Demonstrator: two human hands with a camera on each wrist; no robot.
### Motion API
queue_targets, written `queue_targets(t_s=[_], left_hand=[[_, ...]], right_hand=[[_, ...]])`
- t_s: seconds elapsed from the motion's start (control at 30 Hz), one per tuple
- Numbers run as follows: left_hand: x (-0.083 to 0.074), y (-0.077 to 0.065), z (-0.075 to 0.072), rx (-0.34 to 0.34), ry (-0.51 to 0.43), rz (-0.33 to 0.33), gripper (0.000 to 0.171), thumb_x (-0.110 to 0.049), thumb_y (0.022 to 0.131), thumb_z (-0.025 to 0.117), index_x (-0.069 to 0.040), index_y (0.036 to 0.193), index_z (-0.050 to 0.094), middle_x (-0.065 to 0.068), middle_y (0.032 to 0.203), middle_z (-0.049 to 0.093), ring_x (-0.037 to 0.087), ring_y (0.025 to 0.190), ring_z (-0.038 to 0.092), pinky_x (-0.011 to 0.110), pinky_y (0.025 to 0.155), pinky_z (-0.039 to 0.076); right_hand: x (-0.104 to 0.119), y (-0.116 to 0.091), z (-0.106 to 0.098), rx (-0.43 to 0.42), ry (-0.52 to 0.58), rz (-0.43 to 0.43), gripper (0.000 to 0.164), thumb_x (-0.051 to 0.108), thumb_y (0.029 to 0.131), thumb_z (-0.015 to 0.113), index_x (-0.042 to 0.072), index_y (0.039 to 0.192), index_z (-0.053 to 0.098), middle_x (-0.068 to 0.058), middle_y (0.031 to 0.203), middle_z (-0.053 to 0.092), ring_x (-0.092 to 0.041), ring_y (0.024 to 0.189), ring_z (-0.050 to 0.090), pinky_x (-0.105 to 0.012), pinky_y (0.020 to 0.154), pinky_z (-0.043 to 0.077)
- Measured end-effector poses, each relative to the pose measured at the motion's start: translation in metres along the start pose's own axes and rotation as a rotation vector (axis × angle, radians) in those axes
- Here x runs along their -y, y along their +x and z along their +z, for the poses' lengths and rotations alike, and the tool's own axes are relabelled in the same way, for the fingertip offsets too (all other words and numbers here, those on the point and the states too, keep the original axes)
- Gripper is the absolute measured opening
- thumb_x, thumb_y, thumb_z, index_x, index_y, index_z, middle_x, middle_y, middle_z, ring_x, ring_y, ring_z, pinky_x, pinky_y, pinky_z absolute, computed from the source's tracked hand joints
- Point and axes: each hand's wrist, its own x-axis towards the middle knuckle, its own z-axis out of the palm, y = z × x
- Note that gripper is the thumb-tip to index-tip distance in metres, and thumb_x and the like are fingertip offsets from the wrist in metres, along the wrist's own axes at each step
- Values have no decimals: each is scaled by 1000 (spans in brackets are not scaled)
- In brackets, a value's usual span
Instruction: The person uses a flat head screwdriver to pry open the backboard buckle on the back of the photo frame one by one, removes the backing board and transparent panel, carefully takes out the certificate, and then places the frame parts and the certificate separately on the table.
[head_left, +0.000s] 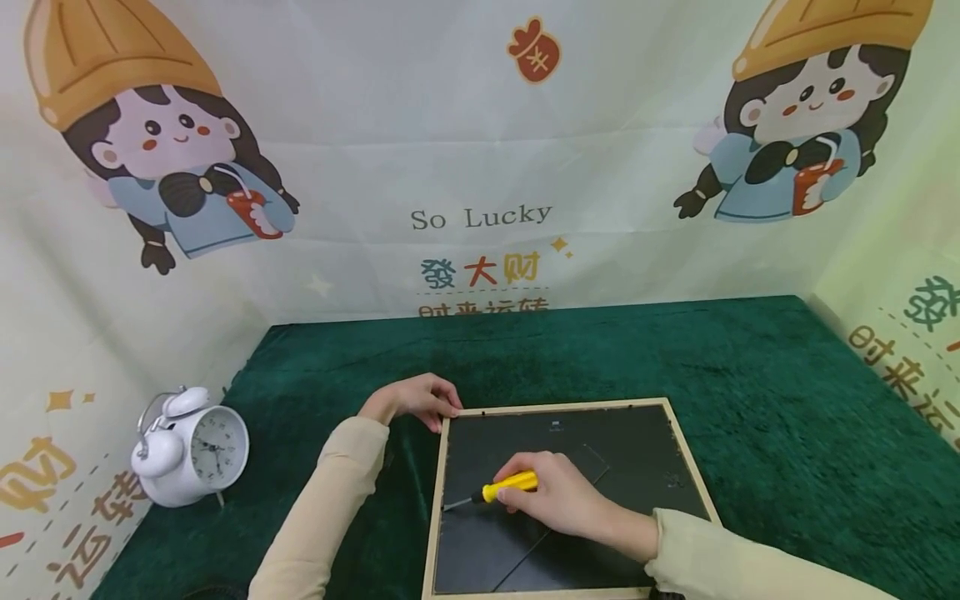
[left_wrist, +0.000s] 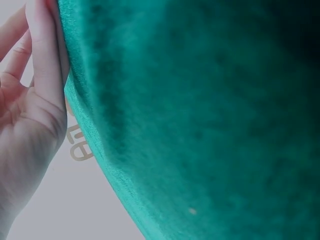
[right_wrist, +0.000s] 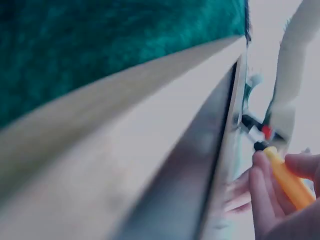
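A picture frame (head_left: 553, 408) with a pale wood border and a black backing board (head_left: 487, 450) lies back side up on the green cloth. My left hand (head_left: 422, 398) grips its far left corner, fingertips at the wood. In the left wrist view, that left hand (left_wrist: 30, 110) shows at the left edge, the frame out of sight. My right hand (head_left: 558, 496) holds a yellow-handled screwdriver (head_left: 517, 482) over the board. The screwdriver's metal tip points left and is right at the inner edge of the left border. In the right wrist view, thumb and fingers pinch the yellow handle (right_wrist: 287, 180).
A white twin-bell alarm clock (head_left: 195, 446) stands at the left on the green cloth (head_left: 787, 417). A pale printed curtain (head_left: 480, 167) hangs behind and along the sides. A diagonal strut line (head_left: 525, 557) crosses the backing board under the right hand.
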Motion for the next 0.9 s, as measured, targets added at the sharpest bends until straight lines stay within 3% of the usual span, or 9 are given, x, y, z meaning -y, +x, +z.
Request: queue_targets(t_s=[0.13,0.2,0.3,0.43,0.5,0.57,0.77,0.83,0.9], left_hand=[[2,1,1,4,-5,7,13,-7,85,57,3,94,61,10,76,60,13,53,56,29,57,51],[2,1,1,1,-6,9,13,-7,85,57,3,94,61,10,76,60,13,53,56,29,57,51],[2,0,1,-5,-3,12,13,-7,85,57,2,94,61,10,77,60,13,53,55,29,57,51],[0,0,0,-13,2,8,13,-7,86,57,3,93,61,10,77,60,13,52,55,29,56,50],[0,0,-1,-18,3,7,12,-7,86,57,3,93,61,10,77,60,12,52,55,29,56,50],[1,0,-1,-24,-1,5,12,-6,85,57,3,92,61,10,76,60,12,52,55,29,56,50],[2,-1,0,-23,-15,5,12,-6,85,57,3,92,61,10,76,60,13,52,55,29,56,50],[1,-1,0,-16,-13,7,12,-6,85,57,3,93,61,10,76,60,13,52,55,29,57,51],[0,-2,-1,-18,-10,12,12,-6,85,57,3,93,61,10,76,60,13,53,56,29,57,51]], right_hand=[[-15,2,-3,41,353,164,24,14,84,61,-1,102,60,-8,86,63,-20,76,62,-30,68,50],[-22,2,-3,47,417,190,26,14,84,61,-2,104,59,-11,89,62,-22,78,62,-32,70,50],[-24,2,-2,39,361,151,26,17,83,62,1,103,60,-9,89,62,-21,78,62,-31,69,50],[-18,1,0,-3,177,74,22,21,82,63,5,98,60,-3,82,62,-17,70,61,-27,62,49],[-13,1,1,-14,135,53,21,20,82,63,6,97,58,-2,78,63,-17,66,60,-27,59,49],[-9,1,1,-3,158,43,22,18,83,63,3,98,56,-4,79,63,-18,67,61,-28,60,50],[-13,3,0,55,418,89,27,14,85,59,-5,104,54,-13,91,62,-24,80,62,-32,70,50],[-12,4,0,45,373,64,26,15,85,60,-3,102,56,-10,88,63,-23,77,63,-31,67,50],[-8,5,0,26,215,-4,23,20,84,61,2,98,58,-4,82,64,-17,70,62,-27,62,50]])
